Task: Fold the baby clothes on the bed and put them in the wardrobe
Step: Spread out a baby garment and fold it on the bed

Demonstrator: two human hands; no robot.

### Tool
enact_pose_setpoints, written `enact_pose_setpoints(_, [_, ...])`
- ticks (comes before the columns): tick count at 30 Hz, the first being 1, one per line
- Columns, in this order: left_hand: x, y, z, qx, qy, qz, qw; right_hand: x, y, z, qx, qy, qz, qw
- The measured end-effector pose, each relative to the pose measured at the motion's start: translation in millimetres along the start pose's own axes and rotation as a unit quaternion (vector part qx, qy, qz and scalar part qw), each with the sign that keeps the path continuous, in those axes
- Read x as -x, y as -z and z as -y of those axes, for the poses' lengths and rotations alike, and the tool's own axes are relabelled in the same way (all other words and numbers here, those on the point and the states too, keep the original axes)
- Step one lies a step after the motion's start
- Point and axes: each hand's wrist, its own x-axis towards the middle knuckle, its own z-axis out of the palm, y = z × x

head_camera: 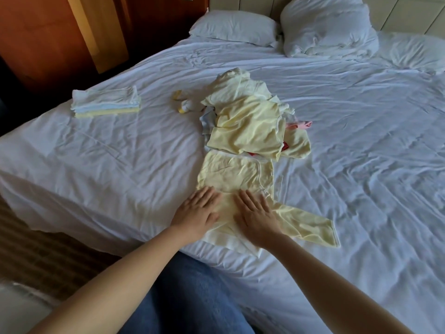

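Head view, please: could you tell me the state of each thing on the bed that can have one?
yellow garment: laid flat, not yet folded.
left hand: open, pressing flat on the yellow garment.
right hand: open, pressing flat on it too.
pile of clothes: loose and unfolded.
folded stack: neat, near the left edge of the bed.
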Motion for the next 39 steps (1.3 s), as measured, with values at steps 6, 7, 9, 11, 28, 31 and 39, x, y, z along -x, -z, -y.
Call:
enact_pose_setpoints(6, [1, -13, 4, -0.001, 0.053, 0.03, 0.998, 2, -16, -2, 0.021, -0.004, -0.033, 0.999])
enact_pose_setpoints(7, [-1, -13, 4, 0.0, 0.06, 0.035, 0.998, 2, -15, -1, 0.017, -0.004, -0.035, 0.999])
enact_pose_setpoints(9, [-4, -12, 5, 0.005, 0.067, 0.051, 0.996, 1, -14, -1, 0.009, -0.006, -0.03, 1.0])
enact_pose_setpoints(11, [-7, -7, 4, 0.01, 0.071, 0.078, 0.994, 1, -12, -2, 0.001, -0.005, -0.022, 1.0])
enact_pose_setpoints(28, [-42, 12, -135, 0.019, -0.1, 0.079, 0.992, 84, 14, -83, -0.09, -0.216, -0.118, 0.965])
enact_pose_setpoints(31, [-50, 5, -150, -0.011, -0.108, 0.095, 0.99, 91, 21, -94, -0.071, -0.234, -0.09, 0.965])
enact_pose_setpoints(39, [-50, -11, -155, -0.003, -0.116, 0.106, 0.988, 98, 54, -119, -0.142, -0.337, -0.07, 0.928])
